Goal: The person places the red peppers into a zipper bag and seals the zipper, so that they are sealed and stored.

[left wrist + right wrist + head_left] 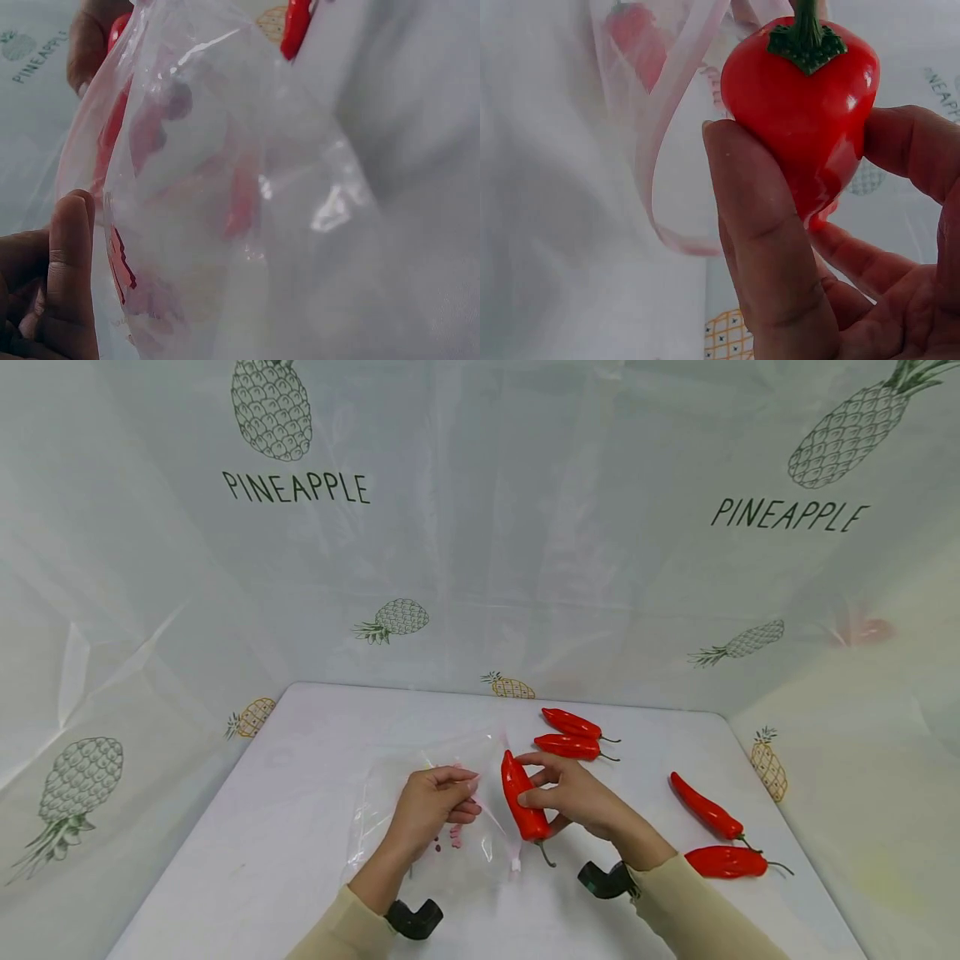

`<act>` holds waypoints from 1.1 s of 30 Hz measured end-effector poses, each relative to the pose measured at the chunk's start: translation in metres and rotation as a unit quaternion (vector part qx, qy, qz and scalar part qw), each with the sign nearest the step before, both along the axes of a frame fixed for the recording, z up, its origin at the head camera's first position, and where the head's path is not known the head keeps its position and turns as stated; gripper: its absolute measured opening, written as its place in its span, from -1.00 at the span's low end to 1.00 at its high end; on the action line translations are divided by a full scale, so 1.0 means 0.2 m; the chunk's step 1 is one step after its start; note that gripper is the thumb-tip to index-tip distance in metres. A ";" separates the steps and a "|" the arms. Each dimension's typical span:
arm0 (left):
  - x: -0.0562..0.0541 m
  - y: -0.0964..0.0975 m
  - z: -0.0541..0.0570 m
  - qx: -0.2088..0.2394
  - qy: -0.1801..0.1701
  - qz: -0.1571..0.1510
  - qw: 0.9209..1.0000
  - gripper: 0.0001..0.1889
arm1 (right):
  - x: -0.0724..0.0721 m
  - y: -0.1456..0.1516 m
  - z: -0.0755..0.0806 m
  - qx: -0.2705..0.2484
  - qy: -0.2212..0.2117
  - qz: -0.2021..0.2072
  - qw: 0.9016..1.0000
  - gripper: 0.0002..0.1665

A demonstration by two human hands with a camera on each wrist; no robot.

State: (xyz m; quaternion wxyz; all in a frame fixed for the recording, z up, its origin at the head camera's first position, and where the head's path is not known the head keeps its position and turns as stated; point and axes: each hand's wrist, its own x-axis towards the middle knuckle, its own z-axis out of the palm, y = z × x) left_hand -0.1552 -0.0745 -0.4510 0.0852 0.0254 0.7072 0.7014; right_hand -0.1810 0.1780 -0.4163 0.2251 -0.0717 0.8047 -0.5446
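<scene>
My left hand pinches the edge of a clear zip bag between thumb and fingers. The bag has pink print, a pink zip strip and a white slider. In the right wrist view its mouth gapes, the pink-edged strip standing apart. My right hand grips a glossy red pepper by its sides, just right of the bag mouth. That pepper's green stem end faces the right wrist camera. Blurred red shapes show through the plastic in the left wrist view.
Two red peppers lie close together on the white table behind my right hand. Another pair, a slim pepper and a wider pepper, lies at the right. Pineapple-printed white sheeting surrounds the table.
</scene>
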 end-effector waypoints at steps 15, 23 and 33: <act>0.06 0.08 0.03 0.017 0.000 -0.042 0.999 -0.67 | 0.02 -0.16 -0.06 0.013 0.032 -0.083 0.996 -0.12; 0.06 0.04 0.09 0.044 0.001 -0.017 0.999 -0.67 | 0.06 -0.24 -0.08 0.088 0.092 -0.074 0.989 -0.14; 0.06 -0.01 0.13 0.037 0.014 0.023 0.999 -0.69 | 0.07 -0.25 -0.08 0.135 0.110 -0.066 0.982 -0.10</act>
